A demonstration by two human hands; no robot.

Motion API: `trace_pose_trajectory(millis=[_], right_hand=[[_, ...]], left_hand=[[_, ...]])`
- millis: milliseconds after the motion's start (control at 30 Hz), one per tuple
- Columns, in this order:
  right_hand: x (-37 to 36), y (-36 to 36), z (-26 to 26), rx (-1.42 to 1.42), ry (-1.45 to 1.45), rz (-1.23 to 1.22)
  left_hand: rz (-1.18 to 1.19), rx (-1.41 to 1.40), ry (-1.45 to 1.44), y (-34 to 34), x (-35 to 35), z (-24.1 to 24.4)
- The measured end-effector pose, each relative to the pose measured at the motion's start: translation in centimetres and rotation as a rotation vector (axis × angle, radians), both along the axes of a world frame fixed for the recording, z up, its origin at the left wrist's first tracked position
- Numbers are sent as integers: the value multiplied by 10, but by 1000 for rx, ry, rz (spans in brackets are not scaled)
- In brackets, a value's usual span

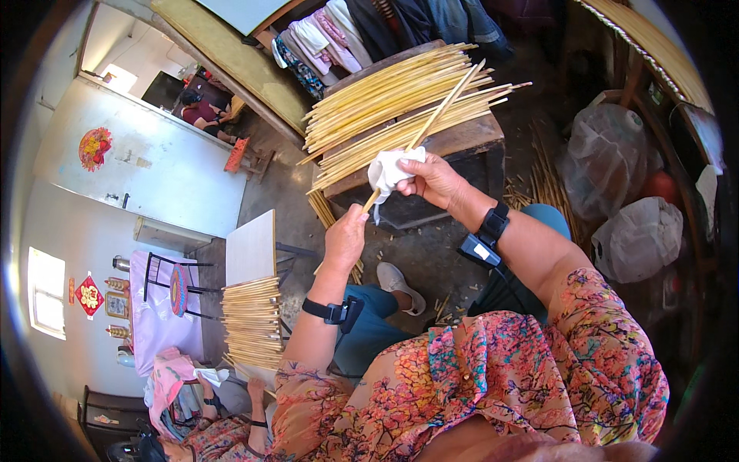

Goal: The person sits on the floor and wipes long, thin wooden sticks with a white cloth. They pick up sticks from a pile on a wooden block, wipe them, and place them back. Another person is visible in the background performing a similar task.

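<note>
My left hand is closed around the near end of a thin yellow stick, perhaps cane or reed. Farther up, my right hand pinches a crumpled white cloth wrapped around the same stick. The stick slants up and away over a low dark wooden table, and its far end overlaps a layer of similar sticks. Those lie side by side across the tabletop in two groups, some ends sticking out past the edges.
To the left, a co-worker's hand is beside a white-topped table bearing more sticks. Short offcuts litter the floor by my shoe. Stalks and filled plastic bags crowd the right side. Clothes hang behind the table.
</note>
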State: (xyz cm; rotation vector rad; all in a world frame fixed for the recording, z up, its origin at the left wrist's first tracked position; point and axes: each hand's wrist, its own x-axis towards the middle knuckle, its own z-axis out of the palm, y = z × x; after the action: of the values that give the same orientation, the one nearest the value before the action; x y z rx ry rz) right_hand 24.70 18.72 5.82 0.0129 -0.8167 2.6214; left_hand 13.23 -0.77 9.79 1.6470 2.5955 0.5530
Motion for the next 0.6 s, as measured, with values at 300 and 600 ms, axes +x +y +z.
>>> trace_pose_trajectory(millis=[300, 600], right_hand=[[-2, 0, -12, 1637, -342, -718], [4, -24, -24, 2176, -291, -450]], left_hand=[[-280, 197, 170, 19, 25, 12], [-304, 84, 417, 12, 51, 25]])
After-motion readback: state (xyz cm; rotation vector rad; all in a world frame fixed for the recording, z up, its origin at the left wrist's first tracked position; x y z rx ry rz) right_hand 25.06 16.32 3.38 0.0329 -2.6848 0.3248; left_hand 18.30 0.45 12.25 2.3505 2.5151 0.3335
